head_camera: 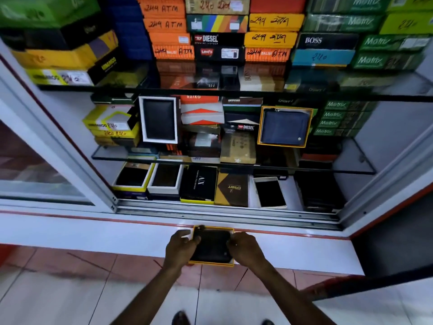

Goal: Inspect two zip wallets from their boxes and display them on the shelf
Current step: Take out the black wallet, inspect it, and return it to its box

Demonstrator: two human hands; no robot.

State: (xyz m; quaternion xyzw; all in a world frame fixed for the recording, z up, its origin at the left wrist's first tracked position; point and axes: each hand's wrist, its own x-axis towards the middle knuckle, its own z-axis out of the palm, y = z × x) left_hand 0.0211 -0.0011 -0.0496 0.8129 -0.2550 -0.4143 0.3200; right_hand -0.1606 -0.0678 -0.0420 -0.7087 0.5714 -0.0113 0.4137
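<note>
A black zip wallet [212, 246] lies in an open yellow box [212, 263] on the white ledge in front of the cabinet. My left hand [179, 248] grips the box's left side, fingers curled over the wallet's upper left corner. My right hand [246, 248] holds the right side, fingertips on the wallet's right edge. A blue zip wallet [284, 127] stands propped upright in its yellow-rimmed box on the middle glass shelf [110, 154], at the right.
Stacked wallet boxes fill the top shelf. A black wallet in a white box [159, 119] leans on the middle shelf's left. Several open and closed boxes line the cabinet floor behind the sliding-door track [227, 213]. A sliding glass door [42, 160] stands at left.
</note>
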